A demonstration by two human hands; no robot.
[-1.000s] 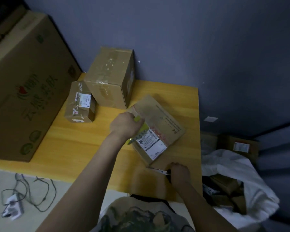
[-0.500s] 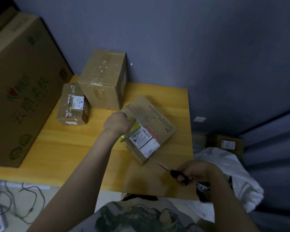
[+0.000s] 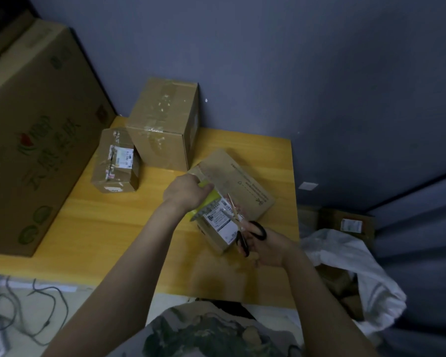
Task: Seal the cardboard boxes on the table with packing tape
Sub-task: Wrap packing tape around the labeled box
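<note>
From the head view, I am in the middle of taping the flat box (image 3: 242, 176). It lies at a slant on the desk (image 3: 113, 222), a bit right of the middle of the frame.

My left grip (image 3: 184, 190) is curled tight around the yellow tape holder (image 3: 207, 204) and presses it on the near end of the box, by the white label. My right grip (image 3: 268, 249) is closed on the black handles of the scissors (image 3: 240, 226). The blades point up over the label, just beside the tape holder.

I think this is the cutting step. Next, the blades must close across the tape near the holder, and not on my left fingers. Then I should rub the tape end down flat.

The box sits near the right edge of the desk, so I must not push it that way. The tall box (image 3: 162, 130) stands just beside its far corner, with the small box (image 3: 115, 163) to its left. The big box (image 3: 31, 124) fills the left of the frame. There is bare desk under my left arm for turning the flat box.
</note>
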